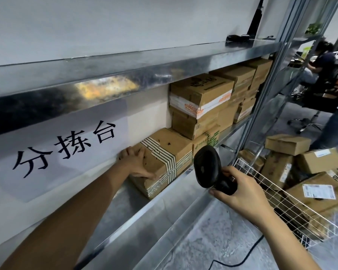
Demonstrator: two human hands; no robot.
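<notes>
Box (170, 152): brown cardboard, bound crosswise with striped tape, sitting on the lower shelf (125, 203) at the left end of the row and touching the stacked boxes (201, 98) to its right. Corners are dented and the front is creased, so the card is probably soft. It likely slides easily on the metal. Weight cannot be judged. Best hold looks like the two short ends, low down, away from the crushed front edge.

Left hand (137, 162): laid flat over the box's left end, fingers spread on top, thumb along the front face, pressing rather than clasping.

Right hand (240, 193): wrapped round the handle of a black scanner (207, 164), head tilted toward the box (hard plastic, light, no grip trouble expected).

Surroundings: metal shelving with a shiny upper shelf (125, 63). A white sign (66, 152) with black characters is fixed to the back wall. The floor (213, 230) is grey and mottled. A wire basket (261, 184) of parcels stands to the right, a seated person (324, 65) is beyond it, and a thin black cable (242, 258) trails below.
</notes>
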